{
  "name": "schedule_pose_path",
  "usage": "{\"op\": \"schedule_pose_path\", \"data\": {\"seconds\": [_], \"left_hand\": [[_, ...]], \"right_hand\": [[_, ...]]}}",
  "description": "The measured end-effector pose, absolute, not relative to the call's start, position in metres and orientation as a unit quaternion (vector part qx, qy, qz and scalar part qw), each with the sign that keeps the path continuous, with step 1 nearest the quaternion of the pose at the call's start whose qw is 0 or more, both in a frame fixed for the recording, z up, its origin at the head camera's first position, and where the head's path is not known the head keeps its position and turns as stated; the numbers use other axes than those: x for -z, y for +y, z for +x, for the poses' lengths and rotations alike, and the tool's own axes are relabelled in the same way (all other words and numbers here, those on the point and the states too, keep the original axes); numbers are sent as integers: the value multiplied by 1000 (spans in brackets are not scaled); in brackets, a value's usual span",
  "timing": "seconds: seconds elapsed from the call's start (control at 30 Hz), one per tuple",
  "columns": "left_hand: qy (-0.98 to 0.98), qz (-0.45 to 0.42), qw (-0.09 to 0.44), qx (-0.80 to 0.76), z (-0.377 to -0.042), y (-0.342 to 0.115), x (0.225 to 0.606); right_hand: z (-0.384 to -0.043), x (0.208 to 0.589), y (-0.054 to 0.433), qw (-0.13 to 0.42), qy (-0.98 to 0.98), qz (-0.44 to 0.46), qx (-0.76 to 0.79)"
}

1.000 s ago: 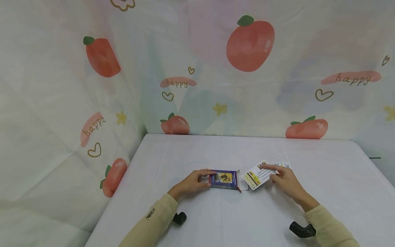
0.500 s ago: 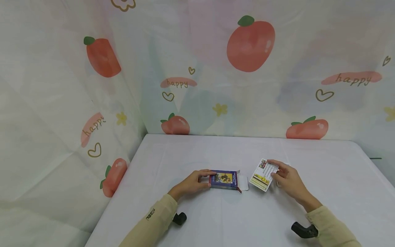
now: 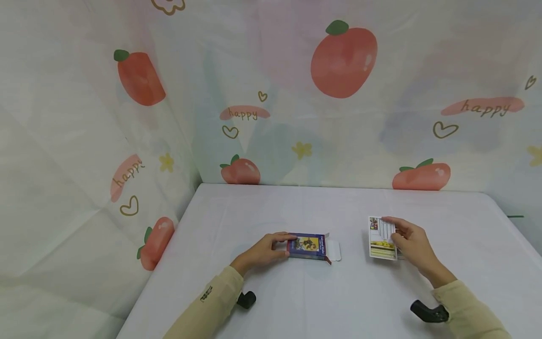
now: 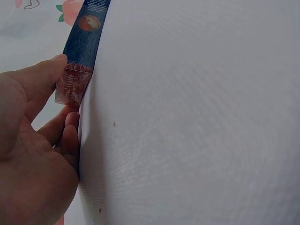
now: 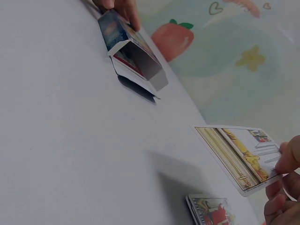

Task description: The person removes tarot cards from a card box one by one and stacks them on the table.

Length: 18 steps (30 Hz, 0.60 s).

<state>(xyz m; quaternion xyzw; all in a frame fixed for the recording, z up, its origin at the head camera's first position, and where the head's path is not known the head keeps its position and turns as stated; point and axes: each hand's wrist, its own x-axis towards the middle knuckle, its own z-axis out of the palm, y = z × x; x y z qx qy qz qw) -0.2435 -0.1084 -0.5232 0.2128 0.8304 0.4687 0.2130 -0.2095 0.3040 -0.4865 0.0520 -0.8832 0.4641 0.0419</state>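
Observation:
My left hand [image 3: 262,252] grips the closed end of a blue card box [image 3: 306,246], thumb on one side and fingers on the other. The box lies on the table, its open end facing right with a white flap [image 3: 334,250] folded out. In the right wrist view the box mouth [image 5: 140,61] shows some red and white inside; how much it holds I cannot tell. A picture card [image 3: 381,239] is pinched by my right hand [image 3: 417,247] between thumb and fingers, held tilted above the table. Below it lies a small stack of cards [image 5: 213,211], mostly hidden in the head view.
A white cloth covers the table [image 3: 271,207]. Fruit-printed fabric walls [image 3: 296,94] stand at the back and left. Black curved pieces [image 3: 429,311] sit at both wrists by the sleeves.
My right hand has carried the card rightward, away from the box flap and over the small stack. The card has turned more upright. The left hand and box have stayed put.

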Motion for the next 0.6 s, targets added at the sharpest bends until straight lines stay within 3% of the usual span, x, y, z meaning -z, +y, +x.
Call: {"op": "schedule_pose_path", "data": {"seconds": [0.6], "left_hand": [[833, 213, 215, -464, -244, -108, 522]], "right_hand": [[-218, 488, 330, 41, -889, 23, -456]]}}
